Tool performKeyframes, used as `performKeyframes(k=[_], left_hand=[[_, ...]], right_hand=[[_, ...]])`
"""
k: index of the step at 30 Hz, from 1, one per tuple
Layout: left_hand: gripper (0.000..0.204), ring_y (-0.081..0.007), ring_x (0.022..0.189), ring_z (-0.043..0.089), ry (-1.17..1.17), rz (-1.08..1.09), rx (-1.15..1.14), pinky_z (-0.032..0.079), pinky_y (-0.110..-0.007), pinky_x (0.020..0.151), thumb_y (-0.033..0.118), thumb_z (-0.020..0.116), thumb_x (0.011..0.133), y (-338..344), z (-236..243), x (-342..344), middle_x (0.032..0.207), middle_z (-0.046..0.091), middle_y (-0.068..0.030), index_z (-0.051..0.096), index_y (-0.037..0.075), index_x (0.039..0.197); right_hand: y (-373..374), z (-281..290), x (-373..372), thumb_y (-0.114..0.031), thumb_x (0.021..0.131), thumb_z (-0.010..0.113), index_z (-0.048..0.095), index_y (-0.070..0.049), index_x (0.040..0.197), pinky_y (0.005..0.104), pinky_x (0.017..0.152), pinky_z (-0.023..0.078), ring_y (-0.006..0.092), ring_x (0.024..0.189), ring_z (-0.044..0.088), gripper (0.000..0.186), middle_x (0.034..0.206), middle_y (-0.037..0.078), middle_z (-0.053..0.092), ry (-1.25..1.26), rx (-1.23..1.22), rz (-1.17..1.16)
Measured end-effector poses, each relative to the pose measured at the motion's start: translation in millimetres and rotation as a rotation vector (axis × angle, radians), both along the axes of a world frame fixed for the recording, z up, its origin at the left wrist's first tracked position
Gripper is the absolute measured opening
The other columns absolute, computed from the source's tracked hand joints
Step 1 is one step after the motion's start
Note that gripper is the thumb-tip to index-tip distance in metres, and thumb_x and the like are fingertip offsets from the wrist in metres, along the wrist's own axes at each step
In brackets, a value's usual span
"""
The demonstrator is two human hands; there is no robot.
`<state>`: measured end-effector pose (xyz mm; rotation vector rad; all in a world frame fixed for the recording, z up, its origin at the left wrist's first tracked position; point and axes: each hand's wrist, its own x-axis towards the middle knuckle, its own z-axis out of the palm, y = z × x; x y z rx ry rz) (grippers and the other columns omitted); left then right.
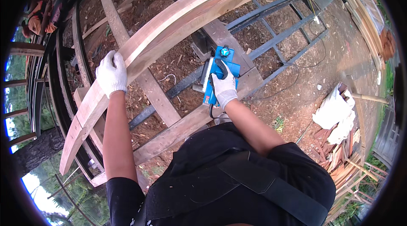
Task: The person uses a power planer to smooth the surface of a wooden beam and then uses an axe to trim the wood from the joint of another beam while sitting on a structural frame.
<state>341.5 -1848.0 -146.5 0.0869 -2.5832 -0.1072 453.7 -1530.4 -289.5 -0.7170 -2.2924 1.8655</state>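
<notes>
A long, curved pale timber beam (178, 21) runs from the lower left up to the top right, over a frame of planks (161, 98). My gloved left hand (111, 73) grips the beam near its lower-left part, fingers curled over the top edge. To the right of the beam and below it, my gloved right hand (224, 82) is wrapped round the black handle of a blue electric planer (231, 56), held over the junction of the wooden frame. The planer's black cord hangs from its near end. Its underside is hidden.
Blue-grey steel rails (275, 39) lie over dirt and shavings on the right. A white sack (328, 111) rests by wood offcuts (326, 154). Stacked boards (360, 22) line the far right. A tree trunk (36, 149) stands left. An orange-and-dark shape (40, 18) at upper left is unclear.
</notes>
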Motion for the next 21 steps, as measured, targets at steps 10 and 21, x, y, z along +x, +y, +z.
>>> performKeyframes(k=[10,21], left_hand=[[0.031,-0.0313,0.093,0.068,0.002,0.043,0.055,0.044,-0.045,0.096,0.037,0.057,0.094,-7,7,6,0.094,0.075,-0.0122,0.076,0.012,0.099],[0.049,-0.0284,0.11,0.061,-0.217,0.15,0.088,0.033,-0.047,0.106,0.052,0.048,0.097,-21,23,27,0.107,0.07,-0.0134,0.072,0.012,0.112]], right_hand=[[19,-3,5,0.002,0.086,0.075,0.037,-0.008,0.157,0.0389,0.111,0.046,0.0268,0.135,0.052,0.081,0.153,0.015,0.048,0.035,-0.142,0.098],[119,-35,34,-0.009,0.099,0.067,0.039,-0.014,0.157,0.0237,0.066,0.047,0.0108,0.087,0.061,0.065,0.111,0.004,0.065,0.094,-0.1,0.095]])
